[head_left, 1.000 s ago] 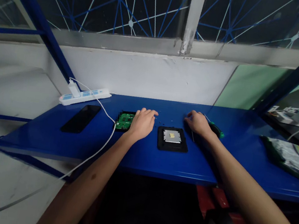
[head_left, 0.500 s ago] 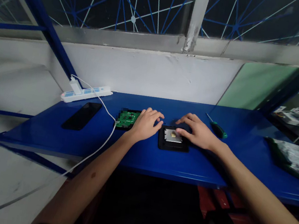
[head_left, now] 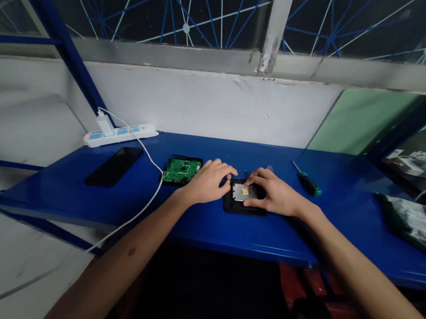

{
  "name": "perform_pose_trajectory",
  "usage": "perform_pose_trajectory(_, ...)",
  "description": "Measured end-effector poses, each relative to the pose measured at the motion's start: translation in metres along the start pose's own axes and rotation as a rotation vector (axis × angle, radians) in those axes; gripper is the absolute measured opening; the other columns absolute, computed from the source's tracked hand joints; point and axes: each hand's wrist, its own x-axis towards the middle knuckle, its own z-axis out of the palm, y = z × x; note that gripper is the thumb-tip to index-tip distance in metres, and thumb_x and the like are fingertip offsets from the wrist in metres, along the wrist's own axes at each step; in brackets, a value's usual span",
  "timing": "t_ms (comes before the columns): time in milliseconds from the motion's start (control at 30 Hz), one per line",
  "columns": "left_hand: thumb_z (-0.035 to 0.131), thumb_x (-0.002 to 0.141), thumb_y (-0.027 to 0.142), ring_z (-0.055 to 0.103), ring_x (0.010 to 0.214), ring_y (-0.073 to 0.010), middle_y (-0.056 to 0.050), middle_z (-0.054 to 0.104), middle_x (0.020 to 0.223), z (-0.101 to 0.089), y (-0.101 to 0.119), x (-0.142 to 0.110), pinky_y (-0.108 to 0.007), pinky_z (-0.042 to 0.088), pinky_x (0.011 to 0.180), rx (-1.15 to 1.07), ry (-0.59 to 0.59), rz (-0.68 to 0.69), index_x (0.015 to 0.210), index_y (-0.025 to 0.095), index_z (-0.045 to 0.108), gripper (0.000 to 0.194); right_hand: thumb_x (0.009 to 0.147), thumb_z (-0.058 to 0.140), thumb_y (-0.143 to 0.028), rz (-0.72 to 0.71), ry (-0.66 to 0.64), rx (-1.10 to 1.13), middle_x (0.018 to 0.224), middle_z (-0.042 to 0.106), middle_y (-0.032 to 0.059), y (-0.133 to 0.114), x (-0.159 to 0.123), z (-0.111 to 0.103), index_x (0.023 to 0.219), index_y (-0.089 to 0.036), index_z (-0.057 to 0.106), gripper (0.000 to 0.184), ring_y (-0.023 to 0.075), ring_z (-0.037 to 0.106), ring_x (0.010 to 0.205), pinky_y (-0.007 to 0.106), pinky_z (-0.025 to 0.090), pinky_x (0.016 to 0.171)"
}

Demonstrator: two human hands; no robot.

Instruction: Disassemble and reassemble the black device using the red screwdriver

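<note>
A black plastic housing [head_left: 245, 210] lies on the blue table in front of me, with a silvery metal plate [head_left: 237, 195] in it. The plate bears a small yellowish square pad [head_left: 245, 191]. My right hand [head_left: 276, 193] is closed over the plate from the right, thumb at its near side and fingers at its far side. At the housing's left edge hovers my left hand [head_left: 209, 181], thumb and index finger apart with nothing between them. Just left of that hand sits a green circuit board [head_left: 182, 171] in a black frame; its right end is partly covered.
A black phone [head_left: 113, 167] and a white power strip [head_left: 120, 135] lie on the left, with a white cable [head_left: 150, 197] running towards me. Behind my right hand is a green-handled screwdriver [head_left: 309, 184]. A shiny packet [head_left: 415, 224] lies far right.
My right hand has moved slightly left and down, its thumb and fingers closing over the metal plate. My left hand has shifted a little towards the housing.
</note>
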Motion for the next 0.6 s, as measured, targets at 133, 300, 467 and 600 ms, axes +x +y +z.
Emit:
perform_pose_trajectory(133,0.050,0.088,0.016,0.056,0.100,-0.0245,-0.002,0.069,0.101,0.0008,-0.0003,-0.0001,-0.039,0.041,0.087,0.006,0.003,0.002,0.113,0.023,0.061,0.028,0.079,0.073,-0.056,0.002,0.031,0.000,0.114,0.060,0.0125,-0.0007,0.0005,0.0002,0.111,-0.019,0.067,0.049,0.0306,0.059,0.107,0.055,0.044,0.101)
perform_pose_trajectory(300,0.051,0.087,0.016,0.056,0.100,-0.0248,-0.002,0.069,0.103,0.0009,-0.0001,0.0002,-0.039,0.041,0.088,0.007,-0.006,0.001,0.113,0.024,0.061,0.028,0.078,0.075,-0.053,-0.003,0.079,0.036,0.112,0.060,0.0115,-0.0021,0.0012,-0.0013,0.106,-0.019,0.067,0.044,0.0291,0.060,0.104,0.051,0.049,0.095)
perform_pose_trajectory(467,0.046,0.088,0.013,0.055,0.102,-0.0252,-0.003,0.069,0.107,-0.0004,0.0016,0.0005,-0.040,0.041,0.089,0.006,-0.006,-0.006,0.115,0.025,0.060,0.032,0.079,0.073,-0.056,0.003,0.155,0.019,0.111,0.061,0.0118,-0.0018,0.0015,-0.0024,0.105,-0.020,0.067,0.045,0.0293,0.059,0.103,0.052,0.050,0.095)
perform_pose_trajectory(600,0.048,0.084,0.011,0.055,0.108,-0.0259,-0.004,0.065,0.114,-0.0022,0.0049,-0.0005,-0.041,0.041,0.093,-0.021,0.023,-0.011,0.123,0.024,0.056,0.041,0.082,0.071,-0.055,-0.013,0.203,-0.077,0.114,0.060,0.0141,0.0000,0.0009,-0.0036,0.112,-0.019,0.065,0.047,0.0306,0.058,0.102,0.051,0.053,0.090)
